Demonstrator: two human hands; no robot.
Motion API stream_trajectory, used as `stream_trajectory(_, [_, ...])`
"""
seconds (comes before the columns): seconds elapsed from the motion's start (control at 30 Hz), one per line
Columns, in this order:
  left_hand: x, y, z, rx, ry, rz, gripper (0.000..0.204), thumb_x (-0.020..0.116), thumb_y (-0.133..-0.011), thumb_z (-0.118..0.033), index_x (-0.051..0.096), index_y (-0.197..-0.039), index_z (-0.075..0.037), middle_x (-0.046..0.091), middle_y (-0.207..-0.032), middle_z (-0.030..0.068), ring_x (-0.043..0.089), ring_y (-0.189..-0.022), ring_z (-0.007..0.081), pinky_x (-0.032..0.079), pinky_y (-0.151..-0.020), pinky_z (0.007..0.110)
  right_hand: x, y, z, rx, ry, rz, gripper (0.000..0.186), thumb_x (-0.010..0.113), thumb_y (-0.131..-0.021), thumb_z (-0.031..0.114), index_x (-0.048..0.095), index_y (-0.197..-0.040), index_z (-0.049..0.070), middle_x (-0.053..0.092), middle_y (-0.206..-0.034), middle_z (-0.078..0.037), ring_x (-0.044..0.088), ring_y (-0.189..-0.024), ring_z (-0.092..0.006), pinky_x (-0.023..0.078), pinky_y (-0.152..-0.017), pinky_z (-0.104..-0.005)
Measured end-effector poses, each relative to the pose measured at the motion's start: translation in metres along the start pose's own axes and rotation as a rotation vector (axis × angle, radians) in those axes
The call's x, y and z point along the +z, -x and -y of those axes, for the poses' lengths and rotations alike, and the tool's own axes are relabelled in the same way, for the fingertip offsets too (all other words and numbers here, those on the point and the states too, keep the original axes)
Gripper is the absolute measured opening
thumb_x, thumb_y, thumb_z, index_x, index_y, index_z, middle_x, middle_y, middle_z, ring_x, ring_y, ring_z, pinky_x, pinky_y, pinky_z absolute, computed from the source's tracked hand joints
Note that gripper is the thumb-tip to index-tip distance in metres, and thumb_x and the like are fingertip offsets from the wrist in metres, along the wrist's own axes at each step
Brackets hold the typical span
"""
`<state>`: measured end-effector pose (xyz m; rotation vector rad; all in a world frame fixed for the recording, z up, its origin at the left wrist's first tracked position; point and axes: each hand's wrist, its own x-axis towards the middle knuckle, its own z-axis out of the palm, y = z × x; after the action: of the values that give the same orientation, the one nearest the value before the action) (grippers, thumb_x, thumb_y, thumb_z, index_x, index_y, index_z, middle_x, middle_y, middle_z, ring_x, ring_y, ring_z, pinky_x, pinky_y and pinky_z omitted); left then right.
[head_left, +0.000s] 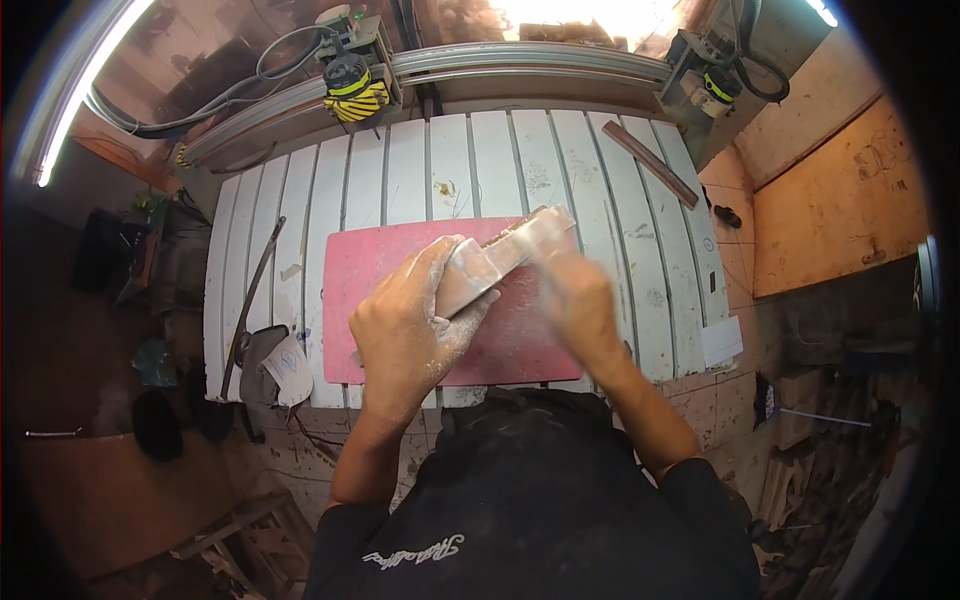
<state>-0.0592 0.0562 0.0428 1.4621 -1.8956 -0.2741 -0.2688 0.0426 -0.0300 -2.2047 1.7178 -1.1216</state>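
Note:
My left hand point(405, 325), coated in pale dust, grips the near end of a dusty, pale block-like piece point(478, 275) with a longer arm reaching up to the right. Its thumb lies along the lower edge and its fingers wrap over the top. At the far end of the piece is my right hand point(580, 300), smeared by motion, so its fingers and anything in them cannot be made out. Both hands are above a pink mat point(345, 275) speckled with dust.
The mat lies on a white slatted table point(490, 150). On it are a long dark bar point(262, 270), a cap point(290, 370), a brown strip point(650, 165) and a white paper point(721, 342). A metal gantry rail point(530, 60) with a yellow-black machine head point(352, 90) spans the far side.

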Motion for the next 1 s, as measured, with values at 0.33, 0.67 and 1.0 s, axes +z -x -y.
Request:
stream_trajectory(0.33, [-0.001, 0.001, 0.005, 0.011, 0.004, -0.016, 0.057, 0.095, -0.074, -0.026, 0.073, -0.123, -0.007, 0.078, -0.106, 0.0129, 0.077, -0.092, 0.0327, 0.061, -0.079, 0.04, -0.002, 0.006, 0.02, -0.051, -0.56, 0.138, 0.05, 0.056, -0.085, -0.01, 0.074, -0.13, 0.0, 0.072, -0.13, -0.026, 0.07, -0.126, -0.0343, 0.053, -0.109, -0.0377])
stream_trajectory(0.67, [0.002, 0.002, 0.016, 0.053, -0.018, -0.054, 0.058, 0.095, -0.073, -0.029, 0.074, -0.122, -0.007, 0.079, -0.107, 0.0111, 0.077, -0.091, 0.0308, 0.061, -0.077, 0.04, 0.005, 0.0, -0.01, 0.003, -0.395, 0.14, 0.047, 0.057, -0.085, -0.007, 0.074, -0.127, 0.003, 0.071, -0.131, -0.024, 0.069, -0.12, -0.0416, 0.056, -0.106, -0.0426])
stream_trajectory(1.0, [0.001, 0.003, 0.001, -0.007, 0.004, 0.002, 0.06, 0.097, -0.072, -0.024, 0.073, -0.124, -0.006, 0.078, -0.106, 0.0156, 0.078, -0.094, 0.0336, 0.062, -0.081, 0.04, 0.009, 0.005, 0.004, -0.08, -0.219, 0.162, 0.051, 0.055, -0.086, -0.008, 0.072, -0.133, 0.002, 0.071, -0.133, -0.025, 0.069, -0.126, -0.039, 0.054, -0.11, -0.042])
